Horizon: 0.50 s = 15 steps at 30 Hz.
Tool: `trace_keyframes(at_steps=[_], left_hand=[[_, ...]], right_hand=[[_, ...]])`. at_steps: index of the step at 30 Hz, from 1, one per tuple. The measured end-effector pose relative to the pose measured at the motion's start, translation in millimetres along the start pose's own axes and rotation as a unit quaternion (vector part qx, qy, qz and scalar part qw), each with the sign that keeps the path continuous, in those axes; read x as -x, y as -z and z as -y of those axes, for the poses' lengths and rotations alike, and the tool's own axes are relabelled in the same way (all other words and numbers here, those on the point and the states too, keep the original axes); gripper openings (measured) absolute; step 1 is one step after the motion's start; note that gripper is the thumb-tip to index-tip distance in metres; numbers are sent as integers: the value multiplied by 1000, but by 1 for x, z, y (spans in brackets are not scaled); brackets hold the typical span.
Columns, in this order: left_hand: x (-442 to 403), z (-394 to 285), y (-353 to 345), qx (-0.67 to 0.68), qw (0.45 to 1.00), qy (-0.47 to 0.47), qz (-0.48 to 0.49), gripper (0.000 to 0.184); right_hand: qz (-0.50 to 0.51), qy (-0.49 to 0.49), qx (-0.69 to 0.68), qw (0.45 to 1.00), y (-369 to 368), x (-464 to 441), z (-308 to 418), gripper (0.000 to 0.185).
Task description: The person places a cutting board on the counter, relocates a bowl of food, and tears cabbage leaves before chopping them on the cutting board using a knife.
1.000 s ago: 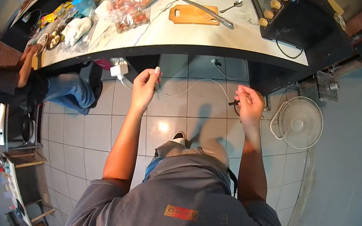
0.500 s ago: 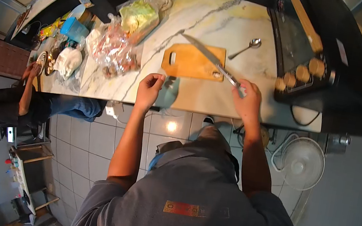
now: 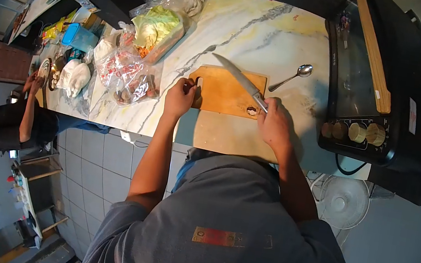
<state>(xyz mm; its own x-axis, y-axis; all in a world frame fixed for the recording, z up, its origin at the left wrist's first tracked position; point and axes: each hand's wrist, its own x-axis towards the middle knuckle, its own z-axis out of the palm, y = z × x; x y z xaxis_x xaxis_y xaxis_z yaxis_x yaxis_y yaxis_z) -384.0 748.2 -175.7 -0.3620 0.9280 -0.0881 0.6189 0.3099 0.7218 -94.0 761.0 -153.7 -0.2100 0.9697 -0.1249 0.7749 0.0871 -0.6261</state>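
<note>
The right hand (image 3: 276,127) is wrapped on the handle of a knife (image 3: 236,77). The left hand (image 3: 178,98), fingers curled, is at the wooden cutting board (image 3: 219,93) between both hands; its grip is hard to tell. The shirt patch (image 3: 219,237) looks blurry.

Knife (image 3: 242,83) across cutting board (image 3: 222,94), bags (image 3: 130,71) to the left, 1 spoon (image 3: 303,70) to the right.

Only unreadable print: a coloured strip (image 3: 215,236) on the grey shirt (image 3: 226,201), a white label (image 3: 412,116) on the black oven (image 3: 402,74).

Smooth wooden cutting board (image 3: 228,92), shiny metal knife (image 3: 236,74)
</note>
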Motion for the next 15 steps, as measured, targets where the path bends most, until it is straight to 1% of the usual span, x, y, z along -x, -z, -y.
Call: trace_keyframes(at_steps=[1,2,4,5,6,8,9,10,11,12,14,15], left_hand=[[0,2,1,-14,1000,-1,7,22],[-3,5,2,-13,1000,6,3,22],[-2,4,8,76,996,-16,37,22],[0,6,12,97,994,-2,42,20],[-1,6,22,96,995,6,37,20],[-1,6,40,106,994,-2,19,18],[-3,6,52,83,996,-13,-3,16],[-8,3,64,125,991,-39,-19,17],[-15,-2,77,98,991,-60,-62,17],[-24,-12,92,72,989,-80,-104,17],[-48,-24,118,-15,979,-138,-152,20],[-67,-18,124,-81,957,-182,-211,24]], right_hand=[[-35,32,20,999,0,3,4,32],[-29,36,22,999,3,3,9,32],[-28,-18,-57,998,11,5,21,26],[-84,37,-78,993,2,6,15,25],[-76,40,-80,993,-4,8,12,25],[-22,-5,-154,988,-13,15,11,27],[-17,-2,-153,988,-16,19,13,27],[-10,-33,-135,990,-18,23,15,26],[-6,-63,-116,991,-20,26,16,25],[-2,-60,-114,992,-21,25,16,25],[-6,-59,-105,993,-24,24,15,26],[-5,-57,-104,993,-23,26,16,26]])
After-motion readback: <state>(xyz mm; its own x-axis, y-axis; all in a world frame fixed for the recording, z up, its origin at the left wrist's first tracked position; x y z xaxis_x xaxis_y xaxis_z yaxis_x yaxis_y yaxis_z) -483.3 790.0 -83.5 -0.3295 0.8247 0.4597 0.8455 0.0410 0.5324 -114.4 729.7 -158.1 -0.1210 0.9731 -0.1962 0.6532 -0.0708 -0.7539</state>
